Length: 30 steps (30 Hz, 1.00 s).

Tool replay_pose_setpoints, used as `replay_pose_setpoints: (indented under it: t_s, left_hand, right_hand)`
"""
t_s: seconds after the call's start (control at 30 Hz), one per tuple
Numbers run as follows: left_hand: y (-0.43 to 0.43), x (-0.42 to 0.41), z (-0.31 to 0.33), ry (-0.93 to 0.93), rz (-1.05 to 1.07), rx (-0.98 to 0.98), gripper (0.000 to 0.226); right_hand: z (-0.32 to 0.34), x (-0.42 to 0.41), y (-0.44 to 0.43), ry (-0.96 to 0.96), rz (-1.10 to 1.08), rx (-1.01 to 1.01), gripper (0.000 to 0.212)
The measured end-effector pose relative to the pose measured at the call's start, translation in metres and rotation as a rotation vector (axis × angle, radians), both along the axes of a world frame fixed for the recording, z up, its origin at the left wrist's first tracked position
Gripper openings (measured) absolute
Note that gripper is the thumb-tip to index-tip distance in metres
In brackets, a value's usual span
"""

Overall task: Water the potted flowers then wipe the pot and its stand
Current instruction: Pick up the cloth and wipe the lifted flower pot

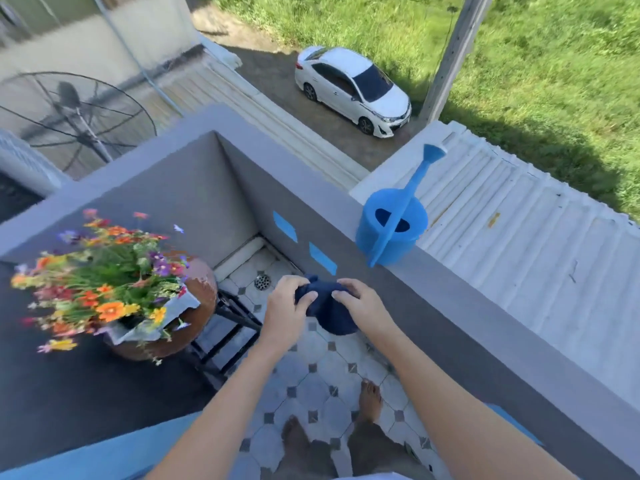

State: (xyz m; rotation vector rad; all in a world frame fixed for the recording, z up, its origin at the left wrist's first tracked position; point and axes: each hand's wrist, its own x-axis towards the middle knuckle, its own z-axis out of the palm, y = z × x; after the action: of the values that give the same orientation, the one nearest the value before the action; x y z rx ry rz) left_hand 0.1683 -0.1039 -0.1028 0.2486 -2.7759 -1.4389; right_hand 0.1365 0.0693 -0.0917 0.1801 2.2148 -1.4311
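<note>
At the left, the potted flowers (pixel 104 282) in a brown pot (pixel 197 317) are borne on a black stand (pixel 228 327); neither appears wiped yet. In the middle, a dark blue cloth (pixel 325 313) is gripped between the left hand (pixel 287 306) and right hand (pixel 360 303), fingers curled round it. To the right, the blue watering can (pixel 394 226) is set on the ledge (pixel 485 306), so watering is judged done. Nothing is seen blocking the pot

A round brown pot (pixel 194 327) of orange, purple and yellow flowers (pixel 100 285) sits on a black metal stand (pixel 228 327), with a dark blue cloth (pixel 329 313) at its 3 o'clock and an upright blue watering can (pixel 393 225) on the ledge at 2 o'clock
</note>
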Motion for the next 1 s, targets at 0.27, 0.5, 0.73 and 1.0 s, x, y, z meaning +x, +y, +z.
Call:
replay_pose_setpoints:
  t_s: [0.27,0.5,0.73,1.0]
  left_hand:
    - [-0.114,0.051,0.024,-0.017,0.461,0.244,0.018]
    - [-0.162,0.055,-0.004,-0.366,0.722,0.662,0.027]
    - [-0.175,0.018,-0.027,-0.446,0.972,1.045,0.020]
    - [-0.200,-0.017,-0.043,-0.283,1.384,1.112,0.026]
  right_hand:
    - [0.018,0.016,-0.127,0.032,0.146,0.058,0.053]
    - [-0.002,0.012,-0.184,0.040,0.113,0.099,0.052]
    - [-0.031,-0.014,-0.212,0.030,0.111,0.108,0.057]
    - [-0.055,-0.053,-0.244,0.048,0.286,0.147,0.052]
